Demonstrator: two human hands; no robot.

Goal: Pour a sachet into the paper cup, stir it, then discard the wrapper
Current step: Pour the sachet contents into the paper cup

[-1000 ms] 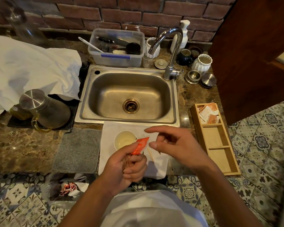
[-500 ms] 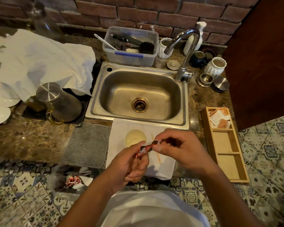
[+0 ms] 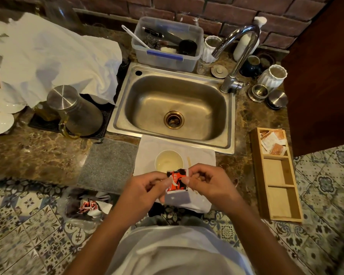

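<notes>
Your left hand (image 3: 147,187) pinches the left edge of the sachet (image 3: 177,181), and your right hand (image 3: 205,181) pinches its right edge and upper corner; both grips are narrow, thumb against forefinger, with the remaining fingers curled beneath. The sachet is held flat and face-up between the two hands, its long axis running roughly toward and away from the paper cup (image 3: 169,161).

The cup is the landmark for the coming move. It stands on the white cloth (image 3: 203,155), just beyond the sachet's far edge and slightly toward your left hand. The sachet's far end nearly overlaps the cup's near rim. Judged from this, a tear across the far end would leave the opening already facing the cup, so that only a short tilt forward is required. Both hands are about equally near the cup. A thin wooden stirrer (image 3: 189,161) lies on the cloth just to the right of the cup, closer to your right hand. The wooden tray (image 3: 256,175) with spare sachets sits well to the right of the cup, and the sink (image 3: 127,108) lies directly behind it.

Compared with half a second ago, the sachet was edge-on and narrow in view between the fingertips; it is now turned to show its printed face, squared up, with each hand on an opposite edge.
</notes>
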